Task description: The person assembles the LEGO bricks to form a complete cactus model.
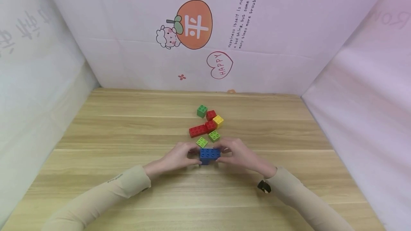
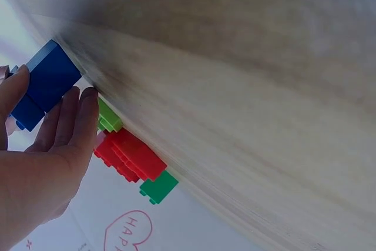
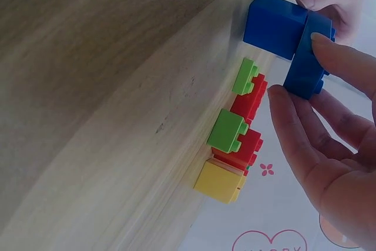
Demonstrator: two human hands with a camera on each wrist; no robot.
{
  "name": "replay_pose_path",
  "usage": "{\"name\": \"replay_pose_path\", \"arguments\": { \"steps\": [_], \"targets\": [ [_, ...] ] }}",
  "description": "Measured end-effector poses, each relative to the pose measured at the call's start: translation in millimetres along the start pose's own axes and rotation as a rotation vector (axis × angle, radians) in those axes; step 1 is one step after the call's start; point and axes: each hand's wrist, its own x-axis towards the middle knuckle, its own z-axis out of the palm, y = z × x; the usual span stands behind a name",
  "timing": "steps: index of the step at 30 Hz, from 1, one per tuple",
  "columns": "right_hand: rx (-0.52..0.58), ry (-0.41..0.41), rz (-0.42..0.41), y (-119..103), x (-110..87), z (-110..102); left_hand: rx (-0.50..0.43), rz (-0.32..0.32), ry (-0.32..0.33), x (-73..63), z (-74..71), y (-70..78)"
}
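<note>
A long blue brick (image 1: 210, 153) sits across the top of a taller blue block (image 3: 275, 26), jutting out past it to the right. My left hand (image 1: 179, 155) holds the left side of this pair, thumb on the near face and fingers on the far one. On the other end, my right hand (image 1: 237, 155) pinches the overhanging part of the long brick between thumb and fingers, as the right wrist view shows. Just beyond the hands lie a flat lime-green brick (image 1: 201, 142) and a taller lime-green brick (image 1: 214, 136).
Farther back on the wooden table (image 1: 135, 124) are a long red brick (image 1: 198, 131), two smaller red bricks, a yellow brick (image 1: 218, 121) and a dark green brick (image 1: 202, 111). A printed white cloth (image 1: 135, 63) hangs behind, with white cloth at both sides.
</note>
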Motion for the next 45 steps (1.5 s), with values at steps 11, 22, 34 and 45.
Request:
{"name": "replay_pose_path", "arguments": {
  "steps": [11, 22, 34, 45],
  "targets": [
    [0.002, -0.002, 0.002, 2.0, -3.5, 0.0, 0.024, 0.001, -0.014, 1.9, 0.3, 0.9],
    [-0.015, -0.008, 0.036, 2.1, -10.1, 0.6, -0.053, 0.026, -0.037, 12.9, -20.0, 0.9],
    [-0.03, 0.008, 0.022, 2.4, -14.0, 0.6, 0.067, -0.03, 0.019, 53.9, -19.4, 8.1],
    [-0.029, 0.01, 0.016, 2.2, -15.4, 0.2, 0.143, -0.044, 0.013, 75.8, -13.2, 13.4]
  ]
}}
